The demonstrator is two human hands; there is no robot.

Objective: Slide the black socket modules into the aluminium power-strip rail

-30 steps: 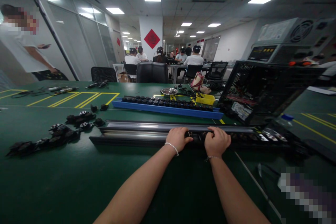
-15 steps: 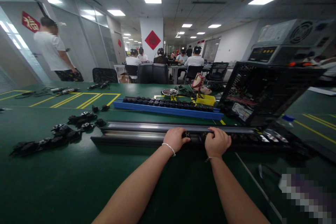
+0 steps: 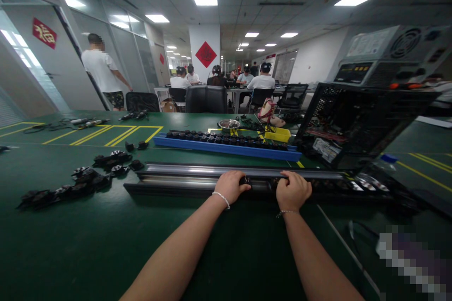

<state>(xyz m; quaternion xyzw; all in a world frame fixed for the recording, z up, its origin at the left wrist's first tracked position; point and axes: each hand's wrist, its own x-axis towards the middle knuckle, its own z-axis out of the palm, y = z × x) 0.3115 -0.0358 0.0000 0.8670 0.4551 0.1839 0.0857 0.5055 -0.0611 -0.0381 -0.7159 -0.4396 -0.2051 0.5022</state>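
A long black channel rail (image 3: 176, 189) lies across the green table, with another rail (image 3: 190, 170) just behind it. My left hand (image 3: 231, 187) is closed on a small dark round part (image 3: 246, 180) in the front rail. To its right, my right hand (image 3: 294, 190) has its fingers curled over the same rail, beside another dark part (image 3: 274, 183); what lies under the fingers is hidden. More dark and shiny parts (image 3: 367, 183) sit in the rail's right end. Loose black parts (image 3: 84, 178) lie left of the rails.
Behind the rails are a blue rail (image 3: 226, 147) holding black parts, a metal bowl (image 3: 229, 124) and a yellow tray (image 3: 277, 134). An open computer case (image 3: 356, 122) stands at the right. A person (image 3: 102, 70) is at the far left, beyond the table.
My left hand has moved slightly left along the rail with the small part. My right hand has stayed in place. The person at the far left has moved right.
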